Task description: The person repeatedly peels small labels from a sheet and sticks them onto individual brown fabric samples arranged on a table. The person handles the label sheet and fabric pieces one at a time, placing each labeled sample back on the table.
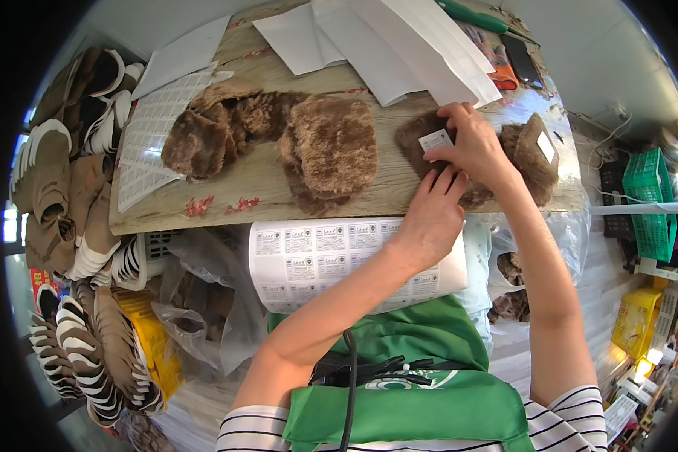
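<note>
A flat brown fur piece (413,138) lies toward the right of the wooden table, partly covered by my hands. On it sits a small white printed label (435,143). My right hand (474,147) is bent over the label, its thumb at the lower edge and its fingers curled above. Below it, my left hand (433,218) has its fingers stretched out, their tips against the near edge of the fur. Beside my right wrist is another brown fur piece (533,158) with a white label (545,147). Farther left lie stacked fur pieces (331,143) and a rumpled fur heap (203,135).
A sheet of printed labels (331,260) hangs at the table's front edge, over my green apron (422,331). Paper sheets (399,45), a phone (521,60) and a green-handled tool (474,15) lie at the back. Stacked brown slippers (60,188) stand left; a green crate (649,203) is right.
</note>
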Demonstrator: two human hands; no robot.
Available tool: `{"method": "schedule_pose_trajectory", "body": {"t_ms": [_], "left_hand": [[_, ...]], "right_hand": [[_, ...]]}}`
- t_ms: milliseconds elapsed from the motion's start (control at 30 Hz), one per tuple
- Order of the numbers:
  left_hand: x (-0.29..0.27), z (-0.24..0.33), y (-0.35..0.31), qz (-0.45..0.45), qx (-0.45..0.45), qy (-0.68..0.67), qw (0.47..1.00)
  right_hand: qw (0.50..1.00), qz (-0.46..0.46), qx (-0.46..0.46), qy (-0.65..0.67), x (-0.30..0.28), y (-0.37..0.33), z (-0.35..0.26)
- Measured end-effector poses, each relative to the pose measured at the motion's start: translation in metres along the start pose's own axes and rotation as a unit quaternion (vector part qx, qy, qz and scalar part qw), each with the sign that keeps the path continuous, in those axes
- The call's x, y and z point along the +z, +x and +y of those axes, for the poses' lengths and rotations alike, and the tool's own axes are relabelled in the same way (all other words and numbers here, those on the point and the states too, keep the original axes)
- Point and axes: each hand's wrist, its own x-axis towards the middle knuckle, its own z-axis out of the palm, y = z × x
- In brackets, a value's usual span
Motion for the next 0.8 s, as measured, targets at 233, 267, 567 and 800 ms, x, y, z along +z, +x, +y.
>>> {"method": "schedule_pose_trajectory", "body": {"t_ms": [233, 267, 567, 800], "left_hand": [[-0.005, 0.003, 0.000, -0.017, -0.004, -0.002, 1.000], [-0.006, 0.002, -0.001, -0.023, -0.005, 0.002, 1.000], [-0.003, -0.004, -0.002, -0.035, 0.000, 0.008, 0.999], [-0.036, 0.027, -0.003, -0.026, 0.054, -0.024, 0.998]], "right_hand": [[0.998, 0.055, 0.017, 0.000, 0.004, -0.005, 0.007], [0.997, 0.073, 0.032, 0.010, 0.003, -0.008, 0.008], [0.983, 0.070, 0.158, -0.065, -0.003, -0.025, -0.001], [0.973, 0.087, 0.144, 0.157, -0.013, -0.035, -0.013]]}}
